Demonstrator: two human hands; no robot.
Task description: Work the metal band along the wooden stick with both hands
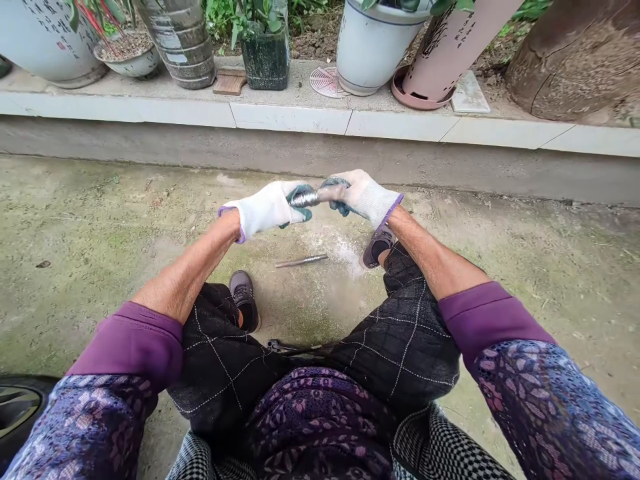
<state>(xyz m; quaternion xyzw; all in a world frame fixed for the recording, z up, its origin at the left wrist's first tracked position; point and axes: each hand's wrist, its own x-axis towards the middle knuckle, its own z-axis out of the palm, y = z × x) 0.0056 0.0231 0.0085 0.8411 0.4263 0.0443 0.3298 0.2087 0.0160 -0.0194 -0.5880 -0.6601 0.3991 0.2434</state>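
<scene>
My left hand [265, 210] and my right hand [357, 197] wear white knit gloves with green coated palms. Both grip a shiny, ridged metal piece [303, 198], possibly wound wire, held level in front of me. A pale section [331, 193] of it extends into my right hand. Below my hands, a thin metal rod [301, 261] lies on the concrete ground [310, 300] between my grey shoes [244, 300]. A pair of dark pliers [283, 347] rests at my lap, partly hidden by my dark checked trousers [400, 340].
A low concrete kerb with white tile edging [290, 118] runs ahead, holding several plant pots, including a white pot [370, 47]. White powdery dust [340, 250] marks the ground. A dark tyre [20, 413] sits at the lower left.
</scene>
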